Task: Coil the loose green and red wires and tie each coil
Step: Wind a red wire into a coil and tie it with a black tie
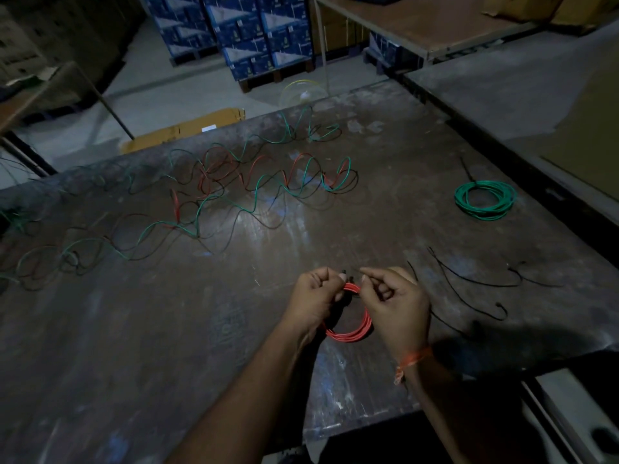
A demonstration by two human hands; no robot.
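One red coil (pixel 351 324), one green coil (pixel 485 199), two hands, and roughly four loose black ties (pixel 469 279).

Dim storeroom, lit weakly, with a pale glare patch on the scuffed dark worktable (pixel 234 346). Grey concrete floor (pixel 140 82) beyond the far edge. Stacked blue cartons (pixel 248 31) on dark pallets at the back centre. Flattened brown cardboard (pixel 181 130) on the floor just past the table. Metal-framed table with a brown top (pixel 435 25) at upper right, cardboard boxes (pixel 522 8) on it. Another table edge (pixel 37 95) at far left. Grey board-covered bench (pixel 502 105) alongside on the right.
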